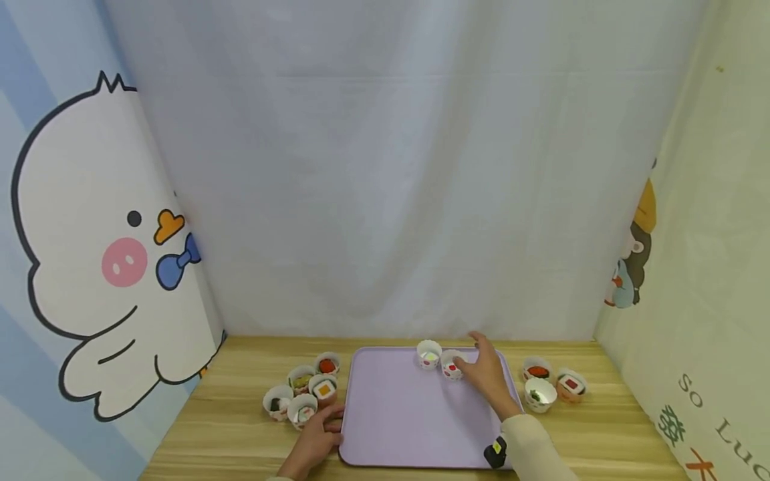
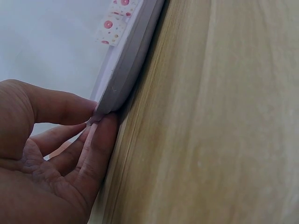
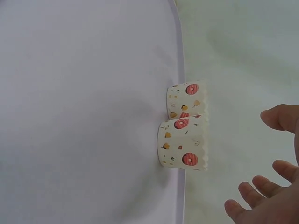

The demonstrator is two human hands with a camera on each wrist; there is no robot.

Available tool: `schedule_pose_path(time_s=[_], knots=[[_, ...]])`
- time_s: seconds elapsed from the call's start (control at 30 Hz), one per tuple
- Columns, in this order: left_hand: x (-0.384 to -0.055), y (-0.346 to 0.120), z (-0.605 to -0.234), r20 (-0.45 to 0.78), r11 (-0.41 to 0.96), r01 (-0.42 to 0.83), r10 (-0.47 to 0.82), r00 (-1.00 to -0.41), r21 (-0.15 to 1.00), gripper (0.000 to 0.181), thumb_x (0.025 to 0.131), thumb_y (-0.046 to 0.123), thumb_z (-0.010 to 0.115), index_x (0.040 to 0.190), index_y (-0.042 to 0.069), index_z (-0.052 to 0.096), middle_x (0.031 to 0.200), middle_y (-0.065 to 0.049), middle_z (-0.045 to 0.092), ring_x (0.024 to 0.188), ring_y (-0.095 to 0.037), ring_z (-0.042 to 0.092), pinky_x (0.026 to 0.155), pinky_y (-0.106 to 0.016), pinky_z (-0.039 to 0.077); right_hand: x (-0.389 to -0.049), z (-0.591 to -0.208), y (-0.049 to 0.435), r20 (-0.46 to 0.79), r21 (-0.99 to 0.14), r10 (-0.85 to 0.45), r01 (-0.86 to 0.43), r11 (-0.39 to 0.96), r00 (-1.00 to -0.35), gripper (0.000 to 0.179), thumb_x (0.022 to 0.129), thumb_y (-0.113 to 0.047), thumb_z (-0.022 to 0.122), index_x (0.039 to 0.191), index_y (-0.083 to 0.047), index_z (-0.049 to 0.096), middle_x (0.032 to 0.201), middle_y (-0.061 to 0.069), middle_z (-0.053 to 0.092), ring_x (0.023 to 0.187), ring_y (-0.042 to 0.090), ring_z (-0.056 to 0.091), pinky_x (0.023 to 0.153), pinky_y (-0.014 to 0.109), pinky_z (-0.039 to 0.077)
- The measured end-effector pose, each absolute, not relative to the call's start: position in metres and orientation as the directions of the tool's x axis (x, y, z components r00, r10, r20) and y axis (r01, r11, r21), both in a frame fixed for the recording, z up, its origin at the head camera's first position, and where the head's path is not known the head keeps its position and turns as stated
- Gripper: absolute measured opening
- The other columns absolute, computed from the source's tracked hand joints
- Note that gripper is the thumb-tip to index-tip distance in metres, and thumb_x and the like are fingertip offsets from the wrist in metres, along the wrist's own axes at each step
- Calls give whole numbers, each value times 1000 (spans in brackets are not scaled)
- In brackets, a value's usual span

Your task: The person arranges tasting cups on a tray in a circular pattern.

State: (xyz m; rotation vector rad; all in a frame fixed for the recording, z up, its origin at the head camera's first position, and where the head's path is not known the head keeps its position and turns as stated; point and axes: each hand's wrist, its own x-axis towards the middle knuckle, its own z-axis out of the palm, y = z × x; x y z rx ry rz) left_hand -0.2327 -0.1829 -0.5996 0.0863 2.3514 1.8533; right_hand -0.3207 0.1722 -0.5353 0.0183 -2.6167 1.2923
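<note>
Two white paper cups with a donut print, a left one (image 1: 428, 355) and a right one (image 1: 452, 366), stand side by side at the far edge of a lilac tray (image 1: 415, 421). My right hand (image 1: 488, 377) hovers over the right cup. In the right wrist view that hand (image 3: 275, 186) has its fingers spread, apart from the nearer cup (image 3: 182, 144). My left hand (image 1: 315, 437) is at the tray's near left side. In the left wrist view, the left thumb and fingers (image 2: 100, 140) pinch the tray's rim (image 2: 126, 70).
Several filled paper cups (image 1: 303, 411) cluster left of the tray, close to my left hand. Three more cups (image 1: 539, 395) stand to its right on the wooden table (image 1: 222, 414). A pale cloth (image 1: 385, 200) hangs behind the table, with printed cloths on both sides.
</note>
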Motion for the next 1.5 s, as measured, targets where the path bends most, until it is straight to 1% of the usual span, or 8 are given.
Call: schedule_pose_path(time_s=[0.47,0.63,0.87,1.1,1.23,1.33,1.43,1.5], knots=[[-235,-184,-599,-78,232,-43,144,-986,972,64,72,-14,58,135,-14,46,128,-35,52,99,-27,63,70,-36,57,-297,-498,194,265,-779,74,-169,604,-961,66,87,-21,71,144,-8,40,148,21,42,136,40,42,105,59,39],[-234,-184,-599,-76,230,-39,155,-985,972,63,73,-14,57,135,-15,46,128,-36,51,100,-30,64,71,-36,57,-287,-488,204,297,-773,55,-206,600,-953,66,87,-20,71,144,-7,40,147,22,42,136,42,40,106,61,36],[-233,-184,-601,-77,225,-42,151,-986,973,64,73,-14,57,135,-15,45,128,-36,51,100,-29,64,70,-36,57,-273,-478,217,344,-760,77,-229,608,-936,64,87,-18,71,143,-6,43,145,23,44,130,44,44,102,61,39],[-234,-184,-604,-90,231,-56,138,-986,971,63,74,-15,56,136,-13,45,129,-35,51,102,-30,62,69,-38,57,-269,-476,235,433,-705,73,-286,649,-899,60,85,-13,72,138,-2,46,141,25,46,127,45,45,100,60,39],[-234,-183,-603,-91,235,-57,139,-986,970,62,75,-14,56,136,-13,45,129,-35,52,102,-29,62,70,-38,57,-268,-480,251,426,-690,84,-263,675,-901,59,86,-15,72,138,-3,47,141,24,47,124,46,48,87,51,51],[-232,-183,-601,-92,224,-59,142,-985,973,63,75,-14,57,137,-12,46,129,-34,53,101,-27,62,70,-37,57,-265,-482,264,388,-693,99,-219,687,-917,59,88,-18,71,140,-3,46,141,25,46,123,47,47,83,51,54],[-231,-182,-599,-94,216,-61,145,-985,974,63,74,-13,57,137,-12,46,129,-33,53,101,-26,61,70,-37,57,-263,-483,275,366,-693,105,-195,694,-925,60,88,-19,70,140,-1,45,141,27,45,126,49,43,93,60,45],[-230,-182,-599,-94,213,-63,143,-985,975,63,74,-13,57,136,-11,47,129,-33,53,99,-25,61,70,-37,57,-261,-485,282,365,-688,106,-191,701,-925,61,88,-19,71,140,0,45,140,28,45,128,49,42,95,64,40]])
